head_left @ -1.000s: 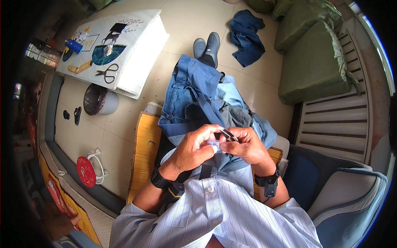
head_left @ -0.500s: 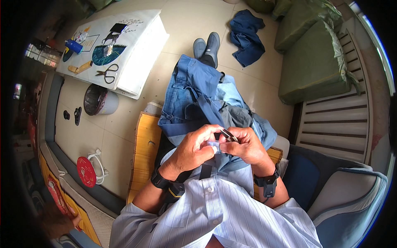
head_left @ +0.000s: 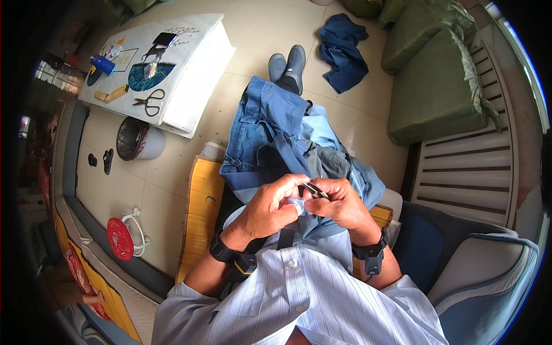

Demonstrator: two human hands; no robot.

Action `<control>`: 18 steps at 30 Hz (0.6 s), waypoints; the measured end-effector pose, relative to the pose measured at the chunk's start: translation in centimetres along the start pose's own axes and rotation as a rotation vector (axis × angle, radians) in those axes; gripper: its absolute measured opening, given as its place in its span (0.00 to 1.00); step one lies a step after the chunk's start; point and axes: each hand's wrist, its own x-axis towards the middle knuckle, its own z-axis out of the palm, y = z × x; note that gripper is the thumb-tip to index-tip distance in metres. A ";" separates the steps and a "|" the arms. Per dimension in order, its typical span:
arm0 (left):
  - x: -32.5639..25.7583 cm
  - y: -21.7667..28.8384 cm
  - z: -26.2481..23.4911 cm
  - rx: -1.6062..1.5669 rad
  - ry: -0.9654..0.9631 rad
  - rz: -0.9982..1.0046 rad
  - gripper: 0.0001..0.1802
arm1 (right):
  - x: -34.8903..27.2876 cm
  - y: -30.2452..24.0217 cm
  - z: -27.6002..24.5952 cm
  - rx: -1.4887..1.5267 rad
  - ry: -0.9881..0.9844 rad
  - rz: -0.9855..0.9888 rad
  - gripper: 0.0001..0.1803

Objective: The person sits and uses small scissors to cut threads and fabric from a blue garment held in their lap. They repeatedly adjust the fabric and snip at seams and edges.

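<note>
Close together above my lap, both hands are closed in a pinch. My left hand (head_left: 267, 206) grips a small pale bluish-white piece (head_left: 298, 204) between thumb and fingers; whether it is cloth or plastic I cannot make out. In my right hand (head_left: 340, 202) is a small dark metal tool (head_left: 315, 190), which looks like thread snips. Its slim end points toward my left fingertips, and its far part is hidden by my fingers. Blue jeans (head_left: 256, 138) lie across my legs, with lighter blue and grey cloth (head_left: 328, 155) beside them.
At the far left, a white table (head_left: 198, 57) bears black-handled scissors (head_left: 150, 103) and a blue bottle (head_left: 102, 64). A bin (head_left: 150, 142) and a red-topped stool (head_left: 119, 238) stand left. Dark blue trousers (head_left: 343, 52) lie on the floor. Another person's hand (head_left: 92, 299) shows lower left.
The metal tool has turned slightly in my right fingers, and the pale piece has shifted a little. The other person's hand at the lower left has moved.
</note>
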 end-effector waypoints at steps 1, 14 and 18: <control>0.0 -0.2 0.0 -0.035 -0.005 -0.016 0.27 | 0.0 0.0 0.0 0.013 -0.006 0.001 0.01; -2.0 1.9 -0.9 0.069 0.156 -0.063 0.10 | 0.3 0.1 1.7 0.057 0.082 0.066 0.02; -2.3 1.6 -0.9 -0.017 0.134 -0.097 0.11 | 0.5 0.5 2.2 0.047 0.079 0.036 0.01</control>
